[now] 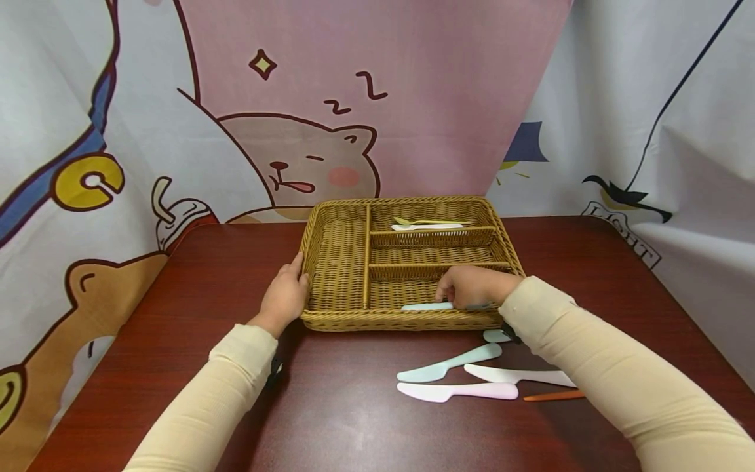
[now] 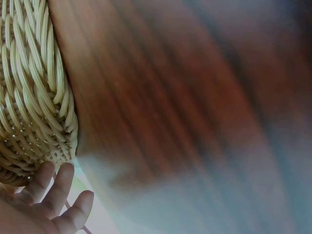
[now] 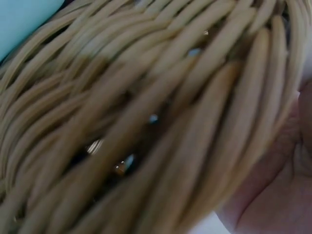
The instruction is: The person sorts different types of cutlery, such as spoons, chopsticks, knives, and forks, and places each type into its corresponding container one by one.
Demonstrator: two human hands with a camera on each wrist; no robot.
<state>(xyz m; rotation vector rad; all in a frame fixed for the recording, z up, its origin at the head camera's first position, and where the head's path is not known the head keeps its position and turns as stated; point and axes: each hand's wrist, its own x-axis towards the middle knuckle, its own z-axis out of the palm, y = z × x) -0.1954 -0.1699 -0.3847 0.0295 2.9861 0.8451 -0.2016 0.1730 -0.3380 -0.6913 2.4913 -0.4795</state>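
Note:
A wicker cutlery basket with several compartments stands on the table. My left hand touches its left side; in the left wrist view, the fingers lie loosely spread against the woven wall. My right hand reaches into the front right compartment and pinches a light blue plastic knife just inside the front rim. Part of that knife is hidden under the hand. The right wrist view shows mostly basket weave, with part of my palm at the right edge.
Before the basket lie a pale green knife, a pink one, a white one, a partly covered pale handle and an orange utensil. The back compartment holds yellow-green and white utensils. A printed curtain hangs behind.

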